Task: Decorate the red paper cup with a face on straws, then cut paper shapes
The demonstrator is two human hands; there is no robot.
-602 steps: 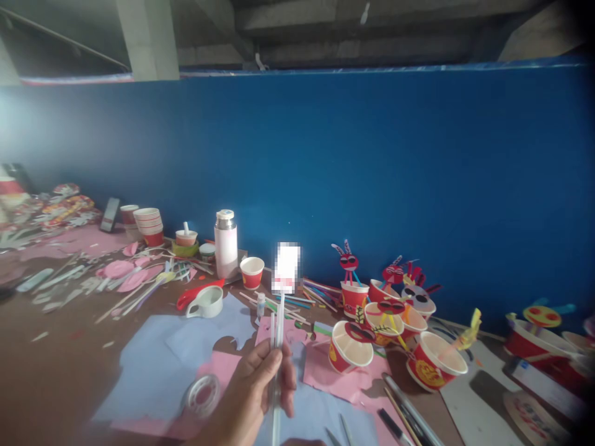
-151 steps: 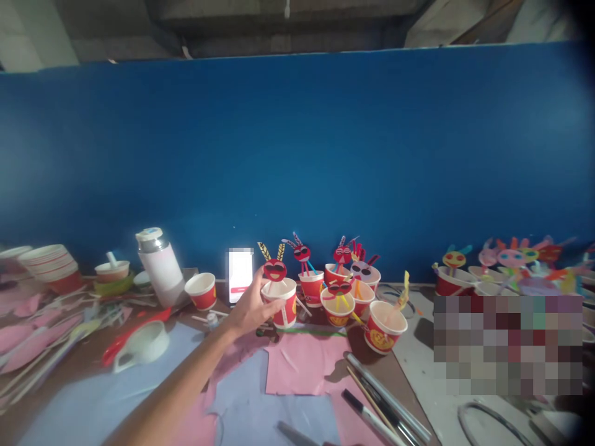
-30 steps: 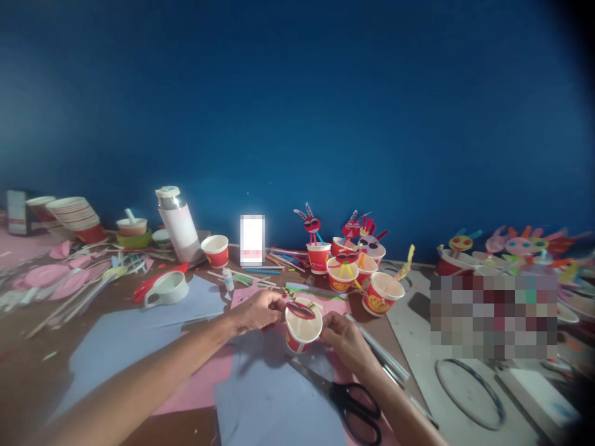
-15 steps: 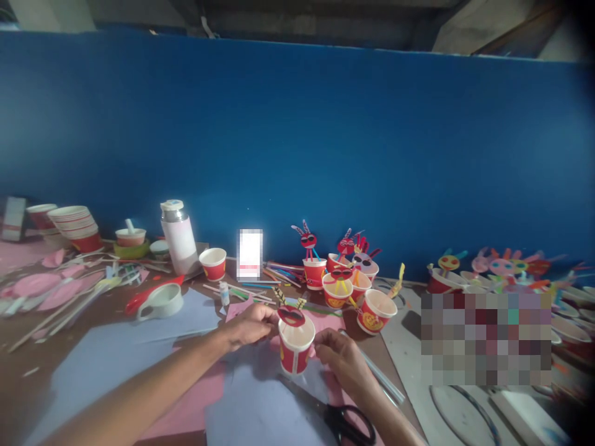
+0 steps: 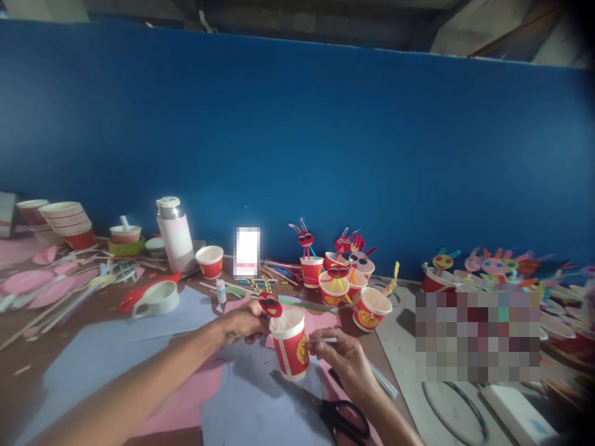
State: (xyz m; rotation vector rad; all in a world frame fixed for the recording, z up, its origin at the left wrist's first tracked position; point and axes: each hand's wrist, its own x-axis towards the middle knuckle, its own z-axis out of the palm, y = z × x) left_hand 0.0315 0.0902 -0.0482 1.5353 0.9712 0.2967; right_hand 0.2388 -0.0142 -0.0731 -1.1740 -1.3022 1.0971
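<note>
A red and white paper cup (image 5: 290, 356) stands upright between my hands, tilted slightly. At its left rim rises a red paper face (image 5: 270, 305) with dark glasses and striped antennae. My left hand (image 5: 248, 320) is closed behind the cup's left side, beside the face; its fingertips are partly hidden. My right hand (image 5: 337, 353) pinches a thin pale stick (image 5: 323, 340) at the right of the cup. Black-handled scissors (image 5: 344, 420) lie below the cup on blue-grey paper (image 5: 246, 409).
Decorated cups (image 5: 333, 288) stand behind on the right, with more at the far right. A white flask (image 5: 175, 238), a grey-white mug (image 5: 160, 298) and stacked cups (image 5: 69, 226) are on the left. Silver tubes (image 5: 385, 381) lie near my right hand.
The cup has turned, and its round yellow emblem now shows on the right. The face has shifted left with it. A pale stick now shows in my right hand.
</note>
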